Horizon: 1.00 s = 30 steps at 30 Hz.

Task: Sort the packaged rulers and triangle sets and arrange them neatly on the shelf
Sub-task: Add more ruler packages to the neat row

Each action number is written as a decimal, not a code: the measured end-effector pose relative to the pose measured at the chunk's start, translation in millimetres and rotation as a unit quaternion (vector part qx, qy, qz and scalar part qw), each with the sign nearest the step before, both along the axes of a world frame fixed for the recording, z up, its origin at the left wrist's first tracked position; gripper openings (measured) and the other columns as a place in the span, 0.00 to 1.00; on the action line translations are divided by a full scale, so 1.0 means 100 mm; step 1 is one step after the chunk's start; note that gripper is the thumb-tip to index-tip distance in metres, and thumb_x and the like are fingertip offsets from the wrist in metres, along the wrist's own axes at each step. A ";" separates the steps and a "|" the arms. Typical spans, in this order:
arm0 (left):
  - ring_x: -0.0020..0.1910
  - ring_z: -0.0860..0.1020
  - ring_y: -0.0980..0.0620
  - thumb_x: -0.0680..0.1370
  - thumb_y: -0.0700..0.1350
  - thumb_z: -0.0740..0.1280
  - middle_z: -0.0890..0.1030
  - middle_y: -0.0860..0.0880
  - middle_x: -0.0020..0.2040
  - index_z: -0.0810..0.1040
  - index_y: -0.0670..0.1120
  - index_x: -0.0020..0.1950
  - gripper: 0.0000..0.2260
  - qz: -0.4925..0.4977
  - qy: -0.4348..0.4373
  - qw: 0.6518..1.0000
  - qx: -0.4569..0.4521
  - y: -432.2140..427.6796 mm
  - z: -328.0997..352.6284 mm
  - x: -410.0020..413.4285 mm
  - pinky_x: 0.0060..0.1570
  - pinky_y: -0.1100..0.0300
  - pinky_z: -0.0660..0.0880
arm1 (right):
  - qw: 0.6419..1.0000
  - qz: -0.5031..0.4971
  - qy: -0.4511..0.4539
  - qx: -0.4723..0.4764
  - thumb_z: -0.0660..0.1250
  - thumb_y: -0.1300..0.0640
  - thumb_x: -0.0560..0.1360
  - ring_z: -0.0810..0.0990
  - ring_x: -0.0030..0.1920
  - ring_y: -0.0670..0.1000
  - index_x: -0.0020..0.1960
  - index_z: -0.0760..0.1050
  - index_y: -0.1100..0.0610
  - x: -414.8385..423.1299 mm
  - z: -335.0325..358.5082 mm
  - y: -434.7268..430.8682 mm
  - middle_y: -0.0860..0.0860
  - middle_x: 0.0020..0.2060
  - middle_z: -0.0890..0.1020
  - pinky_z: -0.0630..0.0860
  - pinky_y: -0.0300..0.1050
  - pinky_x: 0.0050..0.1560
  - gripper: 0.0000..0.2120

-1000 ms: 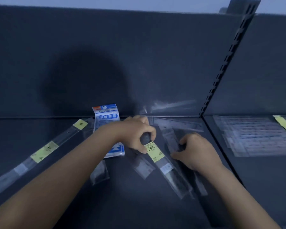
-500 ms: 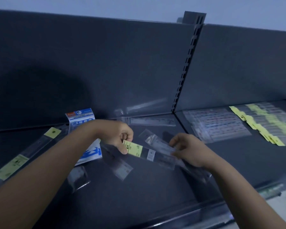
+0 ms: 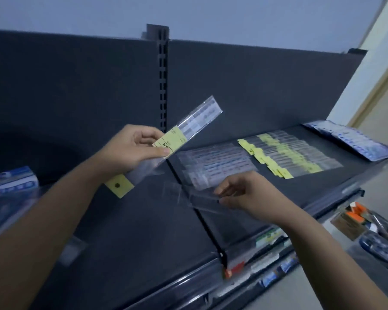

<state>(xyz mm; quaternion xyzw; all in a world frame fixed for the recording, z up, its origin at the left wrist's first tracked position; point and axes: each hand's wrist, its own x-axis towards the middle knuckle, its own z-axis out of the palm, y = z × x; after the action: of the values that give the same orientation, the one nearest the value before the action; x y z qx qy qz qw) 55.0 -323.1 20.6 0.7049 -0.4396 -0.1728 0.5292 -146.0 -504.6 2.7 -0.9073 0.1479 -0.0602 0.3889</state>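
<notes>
In the head view, above the shelf (image 3: 143, 231), your left hand (image 3: 130, 151) pinches a yellow-tagged ruler pack (image 3: 188, 128), held raised. The fingers of your right hand (image 3: 244, 193) pinch a clear pack (image 3: 195, 195) low over the shelf. Sorting seems midway: next, lay each on its matching row, the yellow-tagged row (image 3: 289, 153) or the clear row (image 3: 217, 162), without shifting the neighbours. Blue packs (image 3: 349, 139) lie at the far right.

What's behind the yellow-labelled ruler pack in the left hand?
The dark back panel and the slotted upright. The ruler pack, held by the left hand, covers where the upright meets the shelf.
</notes>
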 end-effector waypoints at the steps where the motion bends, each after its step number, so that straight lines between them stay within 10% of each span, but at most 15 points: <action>1: 0.43 0.84 0.54 0.75 0.38 0.71 0.86 0.50 0.41 0.84 0.46 0.46 0.04 -0.003 -0.003 1.000 0.015 -0.20 0.00 -0.13 0.42 0.69 0.76 | 1.000 0.003 -0.004 -0.010 0.72 0.65 0.70 0.81 0.38 0.44 0.41 0.81 0.54 -0.10 0.01 -0.15 0.48 0.36 0.83 0.77 0.37 0.40 0.07; 5: 0.38 0.80 0.46 0.76 0.36 0.68 0.84 0.46 0.38 0.84 0.44 0.45 0.06 -0.051 -0.047 0.992 0.105 -1.08 -0.10 -0.66 0.47 0.52 0.76 | 0.999 0.007 -0.008 -0.045 0.73 0.63 0.70 0.81 0.38 0.42 0.41 0.82 0.51 -0.60 -0.07 -0.90 0.46 0.37 0.84 0.78 0.38 0.42 0.06; 13: 0.35 0.79 0.54 0.71 0.41 0.76 0.84 0.50 0.35 0.83 0.45 0.44 0.04 -0.040 -0.055 0.987 0.147 -2.90 -0.34 -1.36 0.40 0.57 0.73 | 0.999 0.036 -0.001 0.004 0.75 0.65 0.69 0.80 0.35 0.36 0.40 0.84 0.52 -1.35 -0.19 -2.53 0.37 0.30 0.81 0.73 0.28 0.36 0.08; 22: 0.31 0.77 0.66 0.65 0.44 0.81 0.81 0.55 0.33 0.82 0.49 0.39 0.09 -0.044 -0.069 0.972 0.222 -3.96 -0.64 -1.42 0.32 0.72 0.72 | 0.996 0.051 -0.004 0.079 0.75 0.65 0.68 0.83 0.38 0.44 0.41 0.84 0.54 -1.39 -0.32 -3.25 0.47 0.37 0.85 0.80 0.40 0.45 0.08; 30: 0.36 0.77 0.59 0.65 0.51 0.80 0.82 0.51 0.40 0.80 0.48 0.41 0.13 -0.012 -0.161 0.949 0.270 -4.25 -0.79 -1.27 0.34 0.68 0.70 | 0.994 0.070 0.023 0.085 0.76 0.64 0.67 0.83 0.36 0.43 0.40 0.84 0.51 -1.27 -0.34 -3.60 0.45 0.35 0.85 0.78 0.36 0.41 0.08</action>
<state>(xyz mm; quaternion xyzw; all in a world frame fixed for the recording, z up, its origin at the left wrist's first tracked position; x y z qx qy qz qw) -72.1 -747.9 -57.9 0.8343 -0.4645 -0.1756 0.2394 -273.1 -864.7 -31.1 -0.8803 0.0971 0.0007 0.4643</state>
